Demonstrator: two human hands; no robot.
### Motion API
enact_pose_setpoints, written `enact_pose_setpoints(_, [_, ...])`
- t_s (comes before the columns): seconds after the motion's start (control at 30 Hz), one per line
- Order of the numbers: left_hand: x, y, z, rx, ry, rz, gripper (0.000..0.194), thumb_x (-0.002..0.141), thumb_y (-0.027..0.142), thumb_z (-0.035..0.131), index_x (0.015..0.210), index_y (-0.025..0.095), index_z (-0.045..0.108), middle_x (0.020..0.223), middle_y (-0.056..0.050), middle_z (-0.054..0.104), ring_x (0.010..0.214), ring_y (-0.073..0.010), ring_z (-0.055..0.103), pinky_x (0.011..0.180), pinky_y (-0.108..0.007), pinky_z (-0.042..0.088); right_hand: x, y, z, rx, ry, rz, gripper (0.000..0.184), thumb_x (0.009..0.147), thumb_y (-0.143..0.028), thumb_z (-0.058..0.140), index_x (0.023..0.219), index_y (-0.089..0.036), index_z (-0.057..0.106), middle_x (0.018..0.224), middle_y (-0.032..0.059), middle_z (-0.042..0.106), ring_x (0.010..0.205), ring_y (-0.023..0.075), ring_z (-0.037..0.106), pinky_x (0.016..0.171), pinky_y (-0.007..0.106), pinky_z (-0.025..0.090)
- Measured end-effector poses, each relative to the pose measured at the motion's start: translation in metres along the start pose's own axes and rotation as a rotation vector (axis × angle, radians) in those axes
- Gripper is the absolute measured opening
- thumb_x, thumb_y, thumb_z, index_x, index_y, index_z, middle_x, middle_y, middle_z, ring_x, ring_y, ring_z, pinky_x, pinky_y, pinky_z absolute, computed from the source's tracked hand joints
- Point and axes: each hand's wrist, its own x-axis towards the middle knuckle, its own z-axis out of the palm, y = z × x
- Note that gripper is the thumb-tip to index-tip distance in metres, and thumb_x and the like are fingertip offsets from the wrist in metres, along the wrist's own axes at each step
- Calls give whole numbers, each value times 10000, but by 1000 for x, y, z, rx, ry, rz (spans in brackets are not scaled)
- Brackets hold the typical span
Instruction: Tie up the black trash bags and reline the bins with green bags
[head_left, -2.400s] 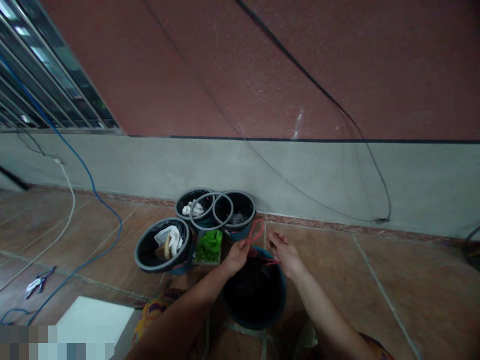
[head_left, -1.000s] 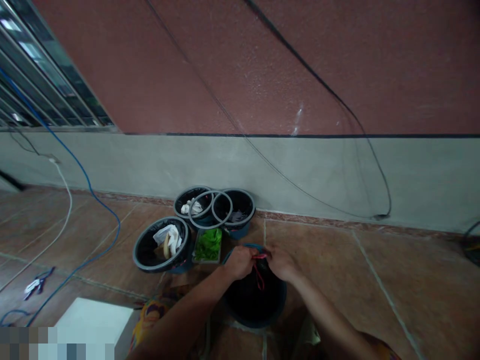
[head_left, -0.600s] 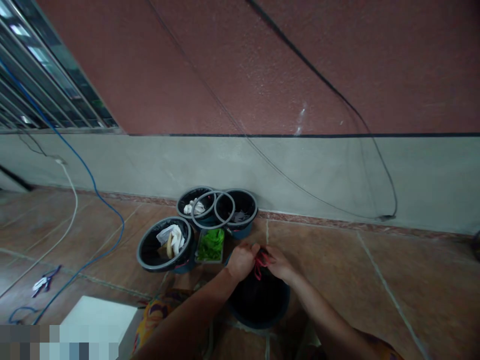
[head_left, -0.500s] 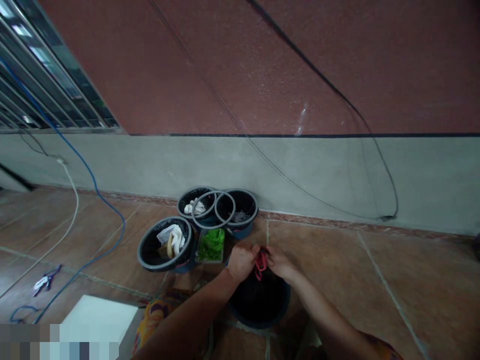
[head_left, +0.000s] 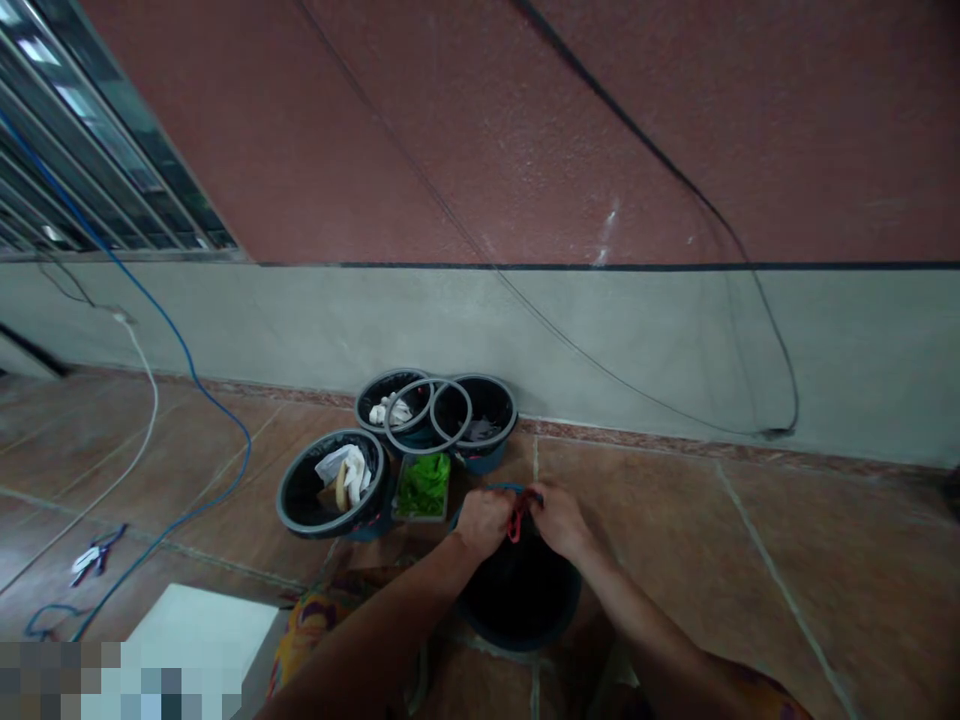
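Observation:
Over a dark round bin (head_left: 519,605) on the floor, my left hand (head_left: 484,522) and my right hand (head_left: 559,518) are closed at its far rim. Between them a red string (head_left: 514,522) is bunched, with a loop hanging into the bin. Both hands pinch the string, one from each side; the fingertips are partly hidden. The inside of the bin is black, and what lies in it cannot be made out. A bit of blue rim shows just behind the hands.
Left of the hands stand a lined bin with white and tan items (head_left: 300,505), two more lined bins, a loose grey ring (head_left: 390,440) on top, and a clear tub of green material (head_left: 422,487). Pliers (head_left: 97,555), a blue cable (head_left: 225,415) and a white box (head_left: 199,630) lie farther left.
My hands have drawn slightly apart, with the red string now stretched between them. A piece of blue rim has come into sight behind them. The bins stay put.

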Motion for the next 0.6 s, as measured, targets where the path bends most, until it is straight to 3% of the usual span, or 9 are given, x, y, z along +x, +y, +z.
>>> enact_pose_setpoints(0.2, [2, -4, 5, -52, 2, -128, 278, 895, 231, 410, 983, 161, 664, 863, -102, 705, 845, -222, 662, 721, -296, 462, -5, -3, -3, -282, 74, 18, 261, 896, -118, 393, 883, -174, 648, 934, 82, 688, 856, 157, 651, 741, 233, 408])
enact_pose_setpoints(0.47, [5, -21, 24, -338, -21, -231, 203, 804, 207, 510, 646, 176, 633, 736, -54, 675, 789, -185, 637, 753, -277, 454, -6, 5, -6, -373, 23, 87, 289, 906, -127, 378, 929, -152, 665, 965, 123, 711, 898, 196, 674, 774, 269, 441])
enact_pose_setpoints(0.6, [12, -27, 22, -611, 117, -357, 303, 865, 261, 420, 634, 180, 600, 674, -53, 646, 747, -188, 638, 750, -297, 473, -5, 9, -6, -375, 39, 106, 285, 898, -136, 392, 930, -153, 675, 960, 133, 718, 913, 218, 679, 790, 284, 455])
